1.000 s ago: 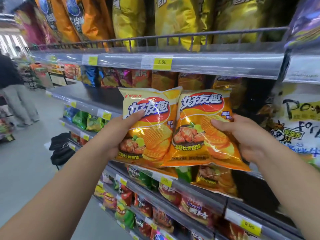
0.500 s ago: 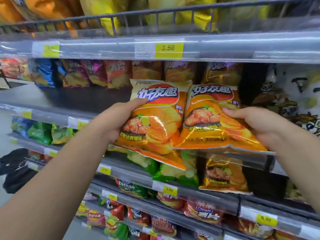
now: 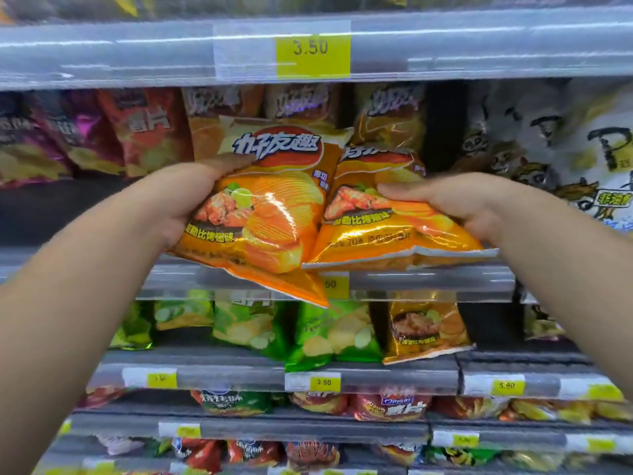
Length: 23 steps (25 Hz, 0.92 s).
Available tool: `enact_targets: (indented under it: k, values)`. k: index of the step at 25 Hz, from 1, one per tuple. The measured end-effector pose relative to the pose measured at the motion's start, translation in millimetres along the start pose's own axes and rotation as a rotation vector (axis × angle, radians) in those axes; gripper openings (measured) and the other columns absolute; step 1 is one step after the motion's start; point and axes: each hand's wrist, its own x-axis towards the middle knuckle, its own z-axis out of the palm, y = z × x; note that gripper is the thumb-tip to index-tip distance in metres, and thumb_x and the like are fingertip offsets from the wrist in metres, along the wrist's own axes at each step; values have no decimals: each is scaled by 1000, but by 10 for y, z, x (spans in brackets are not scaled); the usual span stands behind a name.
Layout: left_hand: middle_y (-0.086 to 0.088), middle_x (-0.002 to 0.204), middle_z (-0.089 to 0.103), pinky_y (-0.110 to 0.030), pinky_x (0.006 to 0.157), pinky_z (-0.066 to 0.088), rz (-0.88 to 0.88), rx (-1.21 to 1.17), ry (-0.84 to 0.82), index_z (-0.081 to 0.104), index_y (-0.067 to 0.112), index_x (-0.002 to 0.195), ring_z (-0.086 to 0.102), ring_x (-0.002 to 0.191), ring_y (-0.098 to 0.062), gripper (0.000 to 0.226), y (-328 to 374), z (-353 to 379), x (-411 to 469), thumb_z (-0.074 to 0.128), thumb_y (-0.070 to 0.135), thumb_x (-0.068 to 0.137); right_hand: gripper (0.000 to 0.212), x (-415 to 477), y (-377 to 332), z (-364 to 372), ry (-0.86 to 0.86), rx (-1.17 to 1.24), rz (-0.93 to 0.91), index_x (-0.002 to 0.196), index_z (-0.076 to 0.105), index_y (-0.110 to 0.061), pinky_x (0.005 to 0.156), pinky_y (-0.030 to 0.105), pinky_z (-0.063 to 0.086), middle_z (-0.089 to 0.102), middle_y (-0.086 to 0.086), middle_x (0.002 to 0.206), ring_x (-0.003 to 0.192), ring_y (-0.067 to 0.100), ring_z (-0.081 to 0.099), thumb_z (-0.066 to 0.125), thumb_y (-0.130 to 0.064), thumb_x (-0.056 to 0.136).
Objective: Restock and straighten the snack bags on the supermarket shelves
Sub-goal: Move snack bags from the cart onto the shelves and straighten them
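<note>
Two matching orange chip bags are held side by side in front of a shelf. My left hand (image 3: 181, 197) grips the left orange chip bag (image 3: 270, 214) by its left edge. My right hand (image 3: 455, 204) grips the right orange chip bag (image 3: 383, 231) from its right side, tilted with its top leaning into the shelf. Both bags hang over the front rail of the shelf (image 3: 428, 279). Behind them stand more orange bags of the same brand (image 3: 387, 111), partly hidden.
Above is a shelf rail with a yellow 3.50 price tag (image 3: 313, 51). Purple and red bags (image 3: 102, 132) fill the left of the same shelf, white bags (image 3: 565, 149) the right. Green bags (image 3: 329, 334) and one orange bag (image 3: 424, 330) sit one shelf down.
Both hands have carried the two bags forward and closer to the shelf; the bags now tilt further back, tops leaning in towards the row behind. The view has closed in.
</note>
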Motion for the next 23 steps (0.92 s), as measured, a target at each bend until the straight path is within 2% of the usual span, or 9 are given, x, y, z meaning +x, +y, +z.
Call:
enact_targets:
  k: [4,7,11,13,14,16,19,21,23]
  values:
    - [-3,61,72,-39,43,57,56,-44,-30,78,20,68,67,46,-18,32,37,-49,132,63,40,88,37,105,-26,-42,73,98,-78,91,68,-14,57,40,61,76,8,81,63,20,72,77,-22,56]
    - [1,58,71,-31,39,54,81,-75,-15,72,19,88,66,44,-14,23,39,-27,217,63,40,89,51,215,-45,-139,182,118,-111,103,67,-17,56,36,59,76,6,83,67,20,73,78,-18,53]
    - [3,56,70,-27,36,51,80,-135,25,66,20,91,64,41,-12,23,47,76,294,66,42,86,85,323,-61,-234,276,103,-151,122,60,-17,87,42,55,73,5,107,100,24,69,91,-25,43]
    - [2,67,74,-27,41,53,86,-164,68,69,20,100,69,50,-13,30,35,105,368,71,44,82,120,496,-14,-312,329,91,-249,130,54,-22,97,46,50,69,0,117,111,23,64,98,-37,19]
    - [1,78,77,-27,45,55,106,-176,97,70,21,108,72,58,-14,40,30,120,415,75,47,78,125,595,28,-357,350,93,-312,133,51,-25,98,47,49,68,-2,119,112,22,63,98,-37,18]
    - [0,96,77,-32,56,58,168,-178,148,67,23,118,75,71,-17,62,13,149,476,81,54,66,121,668,119,-365,347,100,-377,139,43,-25,99,47,48,65,-2,124,114,21,61,97,-31,31]
    - [-1,102,76,-51,79,58,205,-192,143,66,27,120,75,85,-26,81,-31,227,546,85,60,49,136,661,191,-381,222,-17,-309,149,27,-28,108,43,40,58,-3,134,124,19,53,97,-24,32]
    - [-2,103,76,-54,85,56,226,-213,130,66,27,120,74,89,-28,75,-53,281,602,83,57,53,128,708,222,-453,143,-71,-275,150,26,-26,109,39,39,58,-3,134,123,18,53,94,-12,42]
    - [-2,104,76,-54,87,55,247,-216,128,65,27,121,74,90,-26,67,-64,315,648,81,55,62,110,807,224,-495,206,-83,-275,146,33,-22,106,42,43,62,0,128,119,20,56,90,-4,53]
